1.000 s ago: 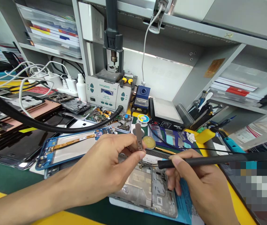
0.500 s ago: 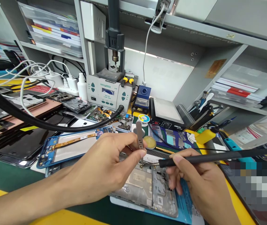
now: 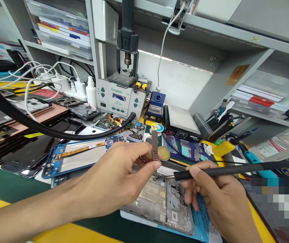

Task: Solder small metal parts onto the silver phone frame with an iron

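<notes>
My left hand (image 3: 124, 179) pinches metal tweezers (image 3: 154, 145), held upright with their tips down at the upper edge of a grey phone frame (image 3: 157, 206). In my right hand (image 3: 212, 192) is a soldering iron (image 3: 210, 171) with a black handle, lying nearly level. Its metal tip points left and meets the spot by the tweezer tips; whether the two touch I cannot tell. The phone frame rests on a light blue pad (image 3: 202, 212). My left hand hides part of the frame's left side.
Behind my hands are a flux tin (image 3: 164, 153), a solder spool (image 3: 157, 127), a hot plate (image 3: 182, 121) and a soldering station (image 3: 119, 98). A blue phone housing (image 3: 80, 155) and stacked phones (image 3: 43, 145) lie left. A thick black hose (image 3: 58, 135) arcs across the left side.
The camera view has shifted slightly, so the whole scene sits a little to the right. Both hands keep their grips, with the tweezers and iron tip at the same spot on the frame.
</notes>
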Demonstrator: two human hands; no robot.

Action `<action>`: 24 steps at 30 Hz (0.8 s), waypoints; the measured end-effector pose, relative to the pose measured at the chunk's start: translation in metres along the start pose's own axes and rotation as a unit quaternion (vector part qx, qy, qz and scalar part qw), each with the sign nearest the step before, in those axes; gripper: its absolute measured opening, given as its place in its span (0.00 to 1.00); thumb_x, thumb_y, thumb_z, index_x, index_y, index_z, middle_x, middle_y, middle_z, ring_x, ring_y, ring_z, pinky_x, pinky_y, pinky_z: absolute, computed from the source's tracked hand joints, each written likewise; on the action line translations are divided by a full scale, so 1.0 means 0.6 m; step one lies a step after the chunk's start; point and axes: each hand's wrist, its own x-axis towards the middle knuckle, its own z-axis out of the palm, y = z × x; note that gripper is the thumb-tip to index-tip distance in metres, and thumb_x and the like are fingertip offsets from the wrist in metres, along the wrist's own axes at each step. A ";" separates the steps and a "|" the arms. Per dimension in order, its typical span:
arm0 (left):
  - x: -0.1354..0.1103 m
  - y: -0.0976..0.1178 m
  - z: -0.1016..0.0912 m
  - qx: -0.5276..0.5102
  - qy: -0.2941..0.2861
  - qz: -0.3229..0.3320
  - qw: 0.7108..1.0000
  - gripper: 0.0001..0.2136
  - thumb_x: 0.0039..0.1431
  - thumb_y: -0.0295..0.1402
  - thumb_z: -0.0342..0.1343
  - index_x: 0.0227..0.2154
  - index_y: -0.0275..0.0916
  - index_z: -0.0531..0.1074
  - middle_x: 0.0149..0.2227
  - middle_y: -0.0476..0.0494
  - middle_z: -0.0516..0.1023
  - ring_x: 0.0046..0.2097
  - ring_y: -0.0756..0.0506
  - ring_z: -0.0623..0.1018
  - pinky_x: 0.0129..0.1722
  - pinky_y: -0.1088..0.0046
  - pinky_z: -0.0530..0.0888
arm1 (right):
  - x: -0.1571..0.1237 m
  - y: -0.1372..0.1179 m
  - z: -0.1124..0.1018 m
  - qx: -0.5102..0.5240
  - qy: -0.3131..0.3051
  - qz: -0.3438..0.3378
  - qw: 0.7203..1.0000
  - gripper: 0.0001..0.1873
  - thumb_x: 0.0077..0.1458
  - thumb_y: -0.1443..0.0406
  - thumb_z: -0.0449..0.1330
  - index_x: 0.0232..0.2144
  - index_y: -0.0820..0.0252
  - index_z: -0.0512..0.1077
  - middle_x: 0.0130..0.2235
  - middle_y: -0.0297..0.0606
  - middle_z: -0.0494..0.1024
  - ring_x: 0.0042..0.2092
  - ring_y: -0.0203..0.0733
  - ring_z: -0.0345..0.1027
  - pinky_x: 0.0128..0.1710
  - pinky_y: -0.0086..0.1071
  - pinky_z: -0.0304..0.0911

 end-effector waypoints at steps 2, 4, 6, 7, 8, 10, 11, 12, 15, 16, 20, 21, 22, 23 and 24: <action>-0.001 -0.001 0.000 -0.001 0.002 0.000 1.000 0.13 0.75 0.41 0.58 0.36 0.41 0.80 0.34 0.47 0.85 0.33 0.47 0.80 0.30 0.73 0.72 | 0.000 0.001 0.000 -0.001 -0.002 -0.003 1.000 0.28 0.51 0.44 0.85 0.27 0.57 0.79 0.23 0.37 0.85 0.19 0.36 0.76 0.17 0.20 0.67; -0.001 -0.002 0.001 0.000 0.002 -0.002 1.000 0.12 0.75 0.41 0.58 0.39 0.41 0.81 0.33 0.48 0.85 0.32 0.47 0.79 0.30 0.73 0.72 | 0.001 0.001 -0.001 -0.001 -0.002 -0.005 1.000 0.27 0.51 0.45 0.85 0.27 0.57 0.80 0.23 0.37 0.85 0.19 0.37 0.75 0.17 0.21 0.67; -0.001 -0.002 0.001 0.000 0.000 -0.003 1.000 0.12 0.76 0.42 0.58 0.40 0.41 0.82 0.34 0.48 0.85 0.32 0.47 0.80 0.30 0.73 0.72 | 0.001 0.001 -0.001 -0.001 -0.001 -0.005 1.000 0.26 0.51 0.45 0.85 0.28 0.58 0.81 0.23 0.37 0.85 0.19 0.37 0.75 0.17 0.21 0.67; 0.000 -0.003 0.002 0.001 -0.001 -0.003 1.000 0.12 0.76 0.42 0.58 0.41 0.41 0.82 0.34 0.48 0.85 0.33 0.47 0.80 0.30 0.73 0.72 | 0.001 0.001 -0.001 0.000 -0.001 -0.006 1.000 0.26 0.51 0.45 0.85 0.28 0.58 0.82 0.23 0.37 0.85 0.19 0.37 0.75 0.17 0.21 0.67; 0.000 -0.003 0.002 0.002 -0.003 -0.003 1.000 0.13 0.76 0.42 0.58 0.41 0.41 0.82 0.34 0.47 0.85 0.33 0.47 0.80 0.31 0.73 0.72 | 0.001 0.001 -0.001 -0.001 -0.001 -0.007 1.000 0.26 0.51 0.46 0.85 0.27 0.57 0.81 0.23 0.37 0.85 0.19 0.37 0.75 0.17 0.21 0.67; 0.001 -0.002 0.002 0.004 -0.005 -0.003 1.000 0.13 0.76 0.42 0.58 0.41 0.41 0.83 0.34 0.47 0.85 0.33 0.47 0.80 0.31 0.73 0.72 | 0.000 0.001 -0.001 -0.001 -0.002 -0.008 1.000 0.26 0.52 0.46 0.85 0.27 0.58 0.81 0.23 0.37 0.84 0.19 0.37 0.75 0.17 0.21 0.67; 0.001 -0.002 0.002 0.005 -0.006 -0.004 1.000 0.13 0.76 0.42 0.58 0.41 0.41 0.83 0.34 0.47 0.85 0.33 0.47 0.80 0.31 0.73 0.72 | 0.000 0.000 -0.001 -0.002 -0.002 -0.008 1.000 0.26 0.52 0.46 0.85 0.27 0.58 0.81 0.23 0.36 0.84 0.19 0.37 0.75 0.17 0.21 0.67; 0.001 -0.002 0.002 0.005 -0.006 -0.003 1.000 0.13 0.76 0.42 0.57 0.41 0.41 0.83 0.34 0.48 0.85 0.33 0.47 0.80 0.30 0.74 0.72 | 0.000 0.000 -0.001 -0.004 -0.003 -0.009 1.000 0.25 0.52 0.46 0.84 0.27 0.58 0.81 0.23 0.36 0.84 0.19 0.37 0.75 0.17 0.21 0.66; 0.002 0.000 0.002 0.001 -0.005 0.001 1.000 0.13 0.76 0.41 0.57 0.41 0.41 0.83 0.33 0.48 0.84 0.33 0.47 0.79 0.30 0.74 0.71 | 0.000 -0.001 -0.001 -0.013 -0.006 -0.011 1.000 0.25 0.54 0.47 0.84 0.27 0.58 0.81 0.23 0.37 0.84 0.19 0.38 0.75 0.17 0.23 0.67; 0.002 0.000 0.002 0.000 -0.004 0.003 1.000 0.13 0.76 0.41 0.57 0.41 0.41 0.83 0.33 0.48 0.84 0.32 0.47 0.79 0.29 0.74 0.71 | 0.000 -0.001 -0.001 -0.014 -0.006 -0.013 1.000 0.25 0.55 0.47 0.83 0.27 0.58 0.80 0.23 0.37 0.84 0.19 0.38 0.75 0.17 0.23 0.67; 0.002 0.000 0.002 0.002 0.000 0.010 1.000 0.12 0.76 0.40 0.58 0.41 0.41 0.83 0.32 0.49 0.84 0.31 0.48 0.77 0.28 0.74 0.70 | 0.001 -0.001 -0.002 -0.012 -0.006 -0.012 1.000 0.25 0.54 0.47 0.84 0.27 0.57 0.80 0.23 0.37 0.84 0.19 0.38 0.75 0.17 0.23 0.66; 0.003 0.000 0.002 0.003 0.000 0.011 1.000 0.12 0.76 0.40 0.58 0.41 0.41 0.83 0.32 0.49 0.83 0.31 0.48 0.77 0.28 0.74 0.70 | 0.001 -0.001 -0.002 -0.011 -0.006 -0.011 1.000 0.25 0.54 0.46 0.84 0.27 0.57 0.81 0.23 0.37 0.84 0.19 0.38 0.75 0.17 0.23 0.66; 0.003 0.000 0.002 0.003 -0.001 0.011 1.000 0.12 0.76 0.40 0.58 0.41 0.41 0.83 0.32 0.49 0.83 0.31 0.48 0.77 0.28 0.74 0.69 | 0.001 -0.002 -0.002 -0.011 -0.005 -0.010 1.000 0.25 0.53 0.46 0.84 0.27 0.57 0.81 0.23 0.37 0.84 0.19 0.38 0.75 0.17 0.23 0.66; 0.003 0.000 0.002 0.002 -0.002 0.010 1.000 0.12 0.76 0.40 0.57 0.41 0.41 0.83 0.31 0.49 0.83 0.31 0.48 0.77 0.27 0.74 0.69 | 0.001 -0.002 -0.002 -0.011 -0.006 -0.010 1.000 0.25 0.53 0.46 0.84 0.27 0.57 0.81 0.23 0.36 0.84 0.19 0.38 0.75 0.17 0.23 0.66; 0.003 0.001 0.002 0.002 -0.004 0.009 1.000 0.12 0.76 0.40 0.57 0.41 0.41 0.83 0.31 0.49 0.83 0.30 0.48 0.77 0.27 0.74 0.69 | 0.001 -0.002 -0.002 -0.012 -0.006 -0.012 1.000 0.26 0.53 0.46 0.84 0.27 0.57 0.81 0.23 0.36 0.84 0.19 0.38 0.75 0.17 0.23 0.66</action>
